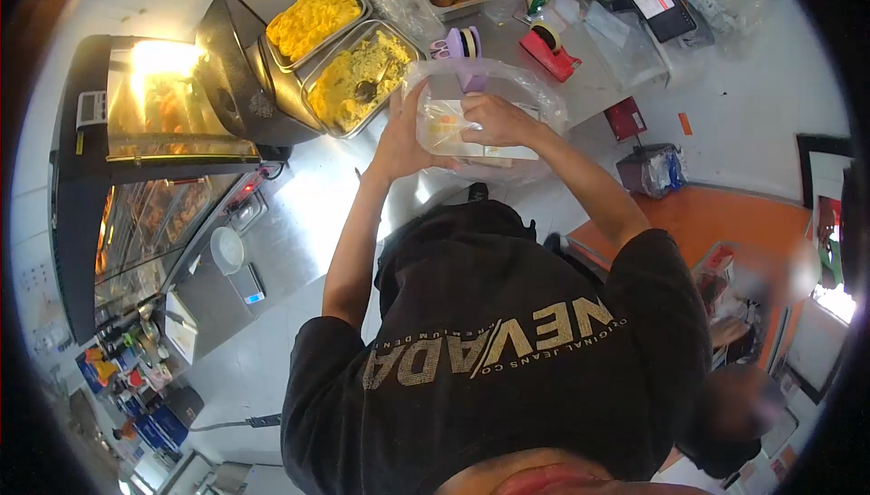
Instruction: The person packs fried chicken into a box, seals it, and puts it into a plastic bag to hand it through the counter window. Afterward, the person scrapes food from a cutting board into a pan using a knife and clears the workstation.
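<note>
My left hand grips the left side of a clear plastic bag at the counter's edge, its thumb and fingers around the rim. Inside the bag's outline lies a see-through package with a pale, faintly printed face; its contents are blurred by the plastic. My right hand reaches in from the right with curled fingers pressed at the package; what they pinch is hidden. Just beyond the bag stands a purple tape dispenser. Left of my left hand is a metal pan of yellow food with a dark ladle in it.
Another pan of yellow food stands behind. A red tape dispenser and a black device with a label lie on the counter at right. A lit food warmer is at left. Another person is at lower right.
</note>
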Tool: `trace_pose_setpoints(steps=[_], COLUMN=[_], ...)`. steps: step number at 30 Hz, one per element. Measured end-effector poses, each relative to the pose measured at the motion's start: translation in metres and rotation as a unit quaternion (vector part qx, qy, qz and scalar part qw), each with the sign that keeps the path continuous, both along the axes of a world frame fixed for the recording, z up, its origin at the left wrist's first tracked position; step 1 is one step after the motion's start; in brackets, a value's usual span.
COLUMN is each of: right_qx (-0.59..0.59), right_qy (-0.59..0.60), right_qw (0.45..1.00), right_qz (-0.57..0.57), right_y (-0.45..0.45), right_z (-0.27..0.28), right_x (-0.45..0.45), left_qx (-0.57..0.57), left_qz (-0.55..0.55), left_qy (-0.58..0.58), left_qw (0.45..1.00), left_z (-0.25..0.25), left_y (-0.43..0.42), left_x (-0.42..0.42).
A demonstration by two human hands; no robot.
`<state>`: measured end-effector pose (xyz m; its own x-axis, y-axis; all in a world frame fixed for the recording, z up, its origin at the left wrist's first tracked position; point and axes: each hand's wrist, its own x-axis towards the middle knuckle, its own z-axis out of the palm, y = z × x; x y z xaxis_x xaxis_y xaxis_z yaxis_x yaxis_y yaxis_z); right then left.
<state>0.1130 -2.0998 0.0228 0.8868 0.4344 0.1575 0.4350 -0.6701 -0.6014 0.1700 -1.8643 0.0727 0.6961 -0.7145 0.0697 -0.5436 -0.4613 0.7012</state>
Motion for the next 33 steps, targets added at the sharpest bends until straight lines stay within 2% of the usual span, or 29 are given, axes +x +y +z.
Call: trace_pose_setpoints(steps=[3, 6, 7, 8, 10, 11, 13, 14, 16, 19, 22, 23, 25, 26, 27, 28, 29, 30, 32, 33], right_qx=[-0.01, -0.081, -0.057, -0.056, -0.051, -0.129, -0.07, 0.069, -0.03, -0.098, -0.103, 0.035, 0.303, 0.425, 0.538, 0.643, 0.781, 0.738, 0.64, 0.48], right_qy=[-0.009, 0.03, 0.031, -0.021, -0.12, -0.08, 0.141, 0.308, 0.111, 0.077, 0.124, 0.139, 0.157, 0.127, 0.094, 0.059, 0.081, 0.076, 0.066, 0.007], right_qw=[1.0, 0.995, 0.994, 0.977, 0.895, 0.848, 0.809, 0.791, 0.844, 0.809, 0.847, 0.852, 0.817, 0.764, 0.696, 0.614, 0.524, 0.572, 0.658, 0.771], right_qz=[-0.02, -0.044, -0.083, -0.204, -0.428, -0.507, -0.566, -0.524, -0.524, -0.574, -0.506, -0.503, -0.464, -0.469, -0.466, -0.455, -0.329, -0.351, -0.391, -0.419], right_y=[0.012, 0.03, 0.029, 0.027, 0.015, 0.002, -0.04, -0.058, -0.056, -0.012, -0.012, -0.013, -0.017, -0.015, -0.011, -0.009, -0.007, -0.003, 0.006, 0.008], right_z=[-0.001, 0.033, 0.059, 0.064, 0.067, 0.019, -0.028, -0.023, 0.022, 0.169, 0.197, 0.193, 0.175, 0.164, 0.154, 0.148, 0.147, 0.15, 0.158, 0.164], right_x=[-0.003, -0.025, -0.042, -0.056, -0.081, -0.097, -0.135, -0.147, -0.155, -0.129, -0.123, -0.123, -0.123, -0.121, -0.12, -0.121, -0.126, -0.13, -0.133, -0.131], left_qx=[-0.001, -0.023, -0.042, -0.062, -0.035, -0.022, 0.072, 0.12, 0.143, 0.135, 0.086, 0.081, -0.046, -0.107, -0.154, -0.19, -0.224, -0.256, -0.256, -0.254], left_qz=[-0.012, 0.012, 0.034, 0.059, 0.1, 0.119, 0.133, 0.142, 0.133, 0.119, 0.084, 0.03, -0.09, -0.148, -0.181, -0.163, -0.146, -0.128, -0.098, -0.084], left_qy=[-0.028, -0.039, -0.023, -0.007, -0.074, -0.104, -0.101, -0.101, -0.124, -0.177, -0.166, -0.161, 0.066, 0.181, 0.235, 0.289, 0.342, 0.395, 0.35, 0.328], left_qw=[1.0, 0.999, 0.998, 0.996, 0.992, 0.987, 0.983, 0.977, 0.973, 0.968, 0.979, 0.983, 0.993, 0.966, 0.943, 0.924, 0.901, 0.873, 0.896, 0.906], left_z=[-0.016, -0.028, -0.024, -0.02, -0.007, 0.002, 0.031, 0.047, 0.074, 0.116, 0.154, 0.159, 0.162, 0.162, 0.158, 0.158, 0.159, 0.159, 0.166, 0.17], left_y=[0.005, 0.022, 0.028, 0.033, 0.044, 0.047, 0.05, 0.05, 0.053, 0.041, 0.031, 0.036, 0.044, 0.047, 0.045, 0.044, 0.042, 0.041, 0.041, 0.041], left_x=[0.001, 0.002, 0.002, 0.003, 0.004, 0.002, -0.003, -0.002, -0.001, -0.001, 0.009, 0.011, 0.019, 0.022, 0.02, 0.017, 0.012, 0.009, 0.009, 0.01])
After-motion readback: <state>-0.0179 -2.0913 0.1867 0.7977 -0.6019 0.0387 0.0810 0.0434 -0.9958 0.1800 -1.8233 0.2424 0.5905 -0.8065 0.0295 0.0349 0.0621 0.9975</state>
